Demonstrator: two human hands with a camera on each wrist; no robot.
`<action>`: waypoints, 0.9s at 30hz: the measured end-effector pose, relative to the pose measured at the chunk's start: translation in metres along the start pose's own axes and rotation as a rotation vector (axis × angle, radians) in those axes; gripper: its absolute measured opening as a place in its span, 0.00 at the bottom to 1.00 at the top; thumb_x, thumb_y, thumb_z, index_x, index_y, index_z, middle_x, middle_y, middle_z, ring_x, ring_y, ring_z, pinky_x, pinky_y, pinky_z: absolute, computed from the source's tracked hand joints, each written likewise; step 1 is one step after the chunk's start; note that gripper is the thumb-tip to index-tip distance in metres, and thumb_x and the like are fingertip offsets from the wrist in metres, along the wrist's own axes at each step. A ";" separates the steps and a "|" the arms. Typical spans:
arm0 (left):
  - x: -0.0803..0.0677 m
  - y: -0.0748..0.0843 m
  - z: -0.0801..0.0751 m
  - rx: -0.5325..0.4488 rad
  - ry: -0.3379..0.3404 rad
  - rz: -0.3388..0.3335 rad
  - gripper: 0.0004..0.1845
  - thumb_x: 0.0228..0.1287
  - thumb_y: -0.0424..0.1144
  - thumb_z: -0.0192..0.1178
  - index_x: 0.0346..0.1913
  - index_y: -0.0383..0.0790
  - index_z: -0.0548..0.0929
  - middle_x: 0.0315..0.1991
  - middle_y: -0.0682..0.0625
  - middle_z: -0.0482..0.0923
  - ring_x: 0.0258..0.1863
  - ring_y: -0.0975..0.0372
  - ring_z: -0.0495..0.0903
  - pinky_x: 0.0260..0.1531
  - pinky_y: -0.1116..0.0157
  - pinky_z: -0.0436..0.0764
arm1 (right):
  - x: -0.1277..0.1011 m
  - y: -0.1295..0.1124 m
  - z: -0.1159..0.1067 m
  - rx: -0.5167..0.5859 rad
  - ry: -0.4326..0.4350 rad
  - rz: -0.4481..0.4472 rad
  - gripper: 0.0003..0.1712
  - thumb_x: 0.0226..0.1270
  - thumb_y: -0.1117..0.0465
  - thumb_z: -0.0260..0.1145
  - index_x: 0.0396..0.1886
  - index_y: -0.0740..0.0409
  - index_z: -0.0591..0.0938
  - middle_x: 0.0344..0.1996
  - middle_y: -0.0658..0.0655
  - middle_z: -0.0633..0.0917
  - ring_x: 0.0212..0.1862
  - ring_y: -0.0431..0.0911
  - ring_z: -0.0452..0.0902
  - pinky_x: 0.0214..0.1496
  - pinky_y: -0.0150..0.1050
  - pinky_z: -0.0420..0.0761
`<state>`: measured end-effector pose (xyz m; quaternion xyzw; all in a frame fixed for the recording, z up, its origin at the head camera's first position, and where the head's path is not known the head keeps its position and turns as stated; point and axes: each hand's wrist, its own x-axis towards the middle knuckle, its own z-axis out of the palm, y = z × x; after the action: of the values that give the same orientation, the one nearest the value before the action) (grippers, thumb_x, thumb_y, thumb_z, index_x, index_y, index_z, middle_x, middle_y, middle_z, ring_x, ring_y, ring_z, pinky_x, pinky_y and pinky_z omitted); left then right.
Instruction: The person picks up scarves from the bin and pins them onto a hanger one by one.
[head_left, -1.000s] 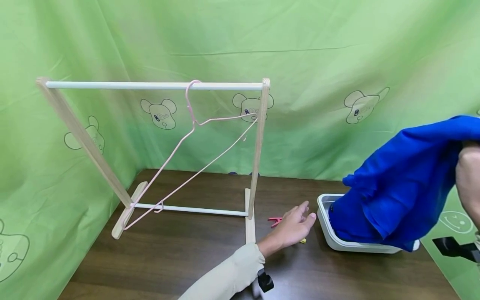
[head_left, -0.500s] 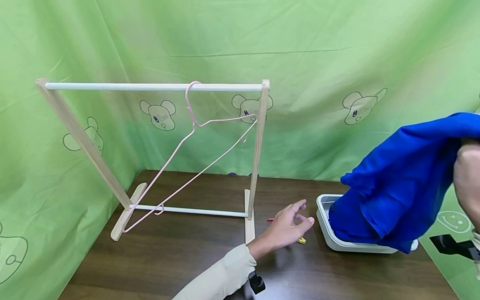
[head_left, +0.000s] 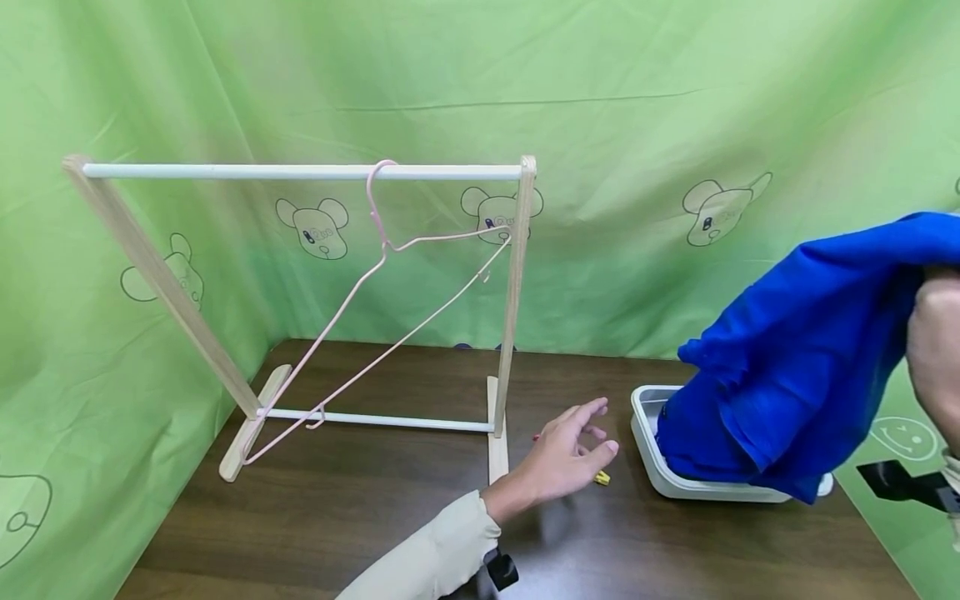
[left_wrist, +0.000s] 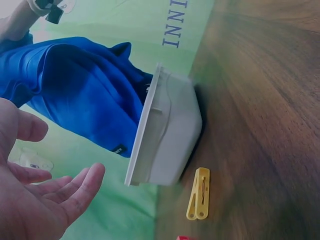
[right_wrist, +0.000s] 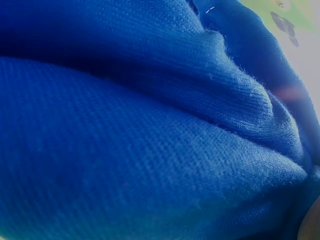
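Left hand: held just above the table, nearest the camera, with the fingers spread and relaxed; nothing is gripped.
Yellow clothespin: laid flat on the table just beside the left fingertips, between them and the white tub; its long axis is set roughly along the tub's near wall.
Red clothespin: only a sliver is seen past the left hand, so its heading cannot be told.
Right hand: raised at the right edge of the head view, its grip closed on the blue garment.
Blue garment, place: lifted above the white tub, with the lower folds still hanging into it.
Blue garment, axis: the long axis is judged to run from the raised hand down and leftward into the tub; the cloth is bunched, so no collar or hem can be made out.
Step in hand: the garment is judged to be partway lifted out of the tub.
Next move: a second hold by the free left hand would probably be needed, so that the bunched cloth can be spread.
Wooden rack: stood farther back on the table.
Pink hanger: hooked on the rack's top rail and hung askew.
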<state>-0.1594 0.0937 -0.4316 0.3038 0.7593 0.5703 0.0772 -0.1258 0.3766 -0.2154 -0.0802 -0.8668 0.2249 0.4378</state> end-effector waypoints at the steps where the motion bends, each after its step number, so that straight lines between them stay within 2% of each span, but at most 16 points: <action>1: -0.001 0.001 -0.001 -0.001 0.002 0.006 0.32 0.73 0.43 0.61 0.76 0.45 0.66 0.69 0.51 0.73 0.47 0.75 0.81 0.42 0.79 0.82 | 0.000 -0.001 0.000 0.004 0.004 -0.002 0.22 0.77 0.65 0.41 0.18 0.59 0.63 0.10 0.35 0.58 0.11 0.24 0.49 0.09 0.26 0.50; 6: -0.002 0.001 -0.008 -0.005 0.021 0.013 0.32 0.72 0.41 0.61 0.76 0.44 0.66 0.69 0.49 0.74 0.46 0.73 0.81 0.43 0.79 0.82 | 0.005 -0.008 0.001 0.025 0.050 -0.050 0.22 0.77 0.64 0.42 0.18 0.60 0.63 0.11 0.33 0.58 0.14 0.22 0.49 0.12 0.24 0.49; 12: -0.006 -0.002 -0.011 -0.011 0.030 0.008 0.32 0.70 0.38 0.62 0.75 0.42 0.67 0.69 0.48 0.73 0.49 0.67 0.83 0.43 0.79 0.82 | 0.008 -0.014 0.001 0.043 0.026 0.029 0.22 0.79 0.61 0.42 0.20 0.58 0.64 0.12 0.36 0.59 0.13 0.25 0.51 0.12 0.24 0.51; 14: -0.008 -0.003 -0.011 -0.004 0.027 0.020 0.33 0.70 0.37 0.62 0.75 0.42 0.67 0.69 0.47 0.73 0.51 0.65 0.83 0.43 0.79 0.82 | 0.007 -0.016 0.001 0.031 0.015 0.054 0.22 0.79 0.60 0.42 0.19 0.57 0.64 0.11 0.34 0.59 0.13 0.24 0.51 0.12 0.25 0.51; 19: -0.013 -0.005 -0.012 0.009 0.025 0.040 0.32 0.69 0.35 0.62 0.75 0.41 0.67 0.68 0.47 0.74 0.52 0.69 0.81 0.43 0.80 0.82 | 0.004 -0.018 0.002 0.000 0.028 0.032 0.22 0.78 0.61 0.42 0.18 0.57 0.64 0.10 0.31 0.58 0.13 0.22 0.49 0.10 0.27 0.49; 21: -0.015 -0.005 -0.013 0.004 0.029 0.030 0.32 0.69 0.35 0.62 0.75 0.42 0.67 0.68 0.48 0.74 0.50 0.71 0.81 0.43 0.79 0.83 | 0.004 -0.020 0.002 0.022 0.035 0.033 0.22 0.79 0.61 0.42 0.19 0.54 0.65 0.10 0.32 0.58 0.13 0.22 0.50 0.10 0.26 0.50; 24: -0.017 -0.005 -0.014 -0.003 0.031 0.012 0.33 0.69 0.35 0.63 0.75 0.42 0.68 0.67 0.48 0.74 0.49 0.69 0.82 0.42 0.79 0.83 | 0.004 -0.023 0.001 0.072 0.031 0.072 0.22 0.80 0.60 0.43 0.20 0.52 0.65 0.11 0.34 0.61 0.13 0.23 0.54 0.11 0.23 0.53; 27: -0.018 -0.007 -0.014 0.002 0.033 0.004 0.33 0.68 0.35 0.63 0.75 0.42 0.68 0.67 0.48 0.75 0.50 0.67 0.82 0.42 0.79 0.83 | 0.003 -0.024 0.001 0.077 0.028 0.081 0.22 0.80 0.60 0.43 0.20 0.52 0.65 0.11 0.35 0.61 0.13 0.23 0.55 0.11 0.23 0.53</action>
<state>-0.1542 0.0712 -0.4377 0.2959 0.7604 0.5746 0.0630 -0.1271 0.3557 -0.2026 -0.1012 -0.8474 0.2745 0.4431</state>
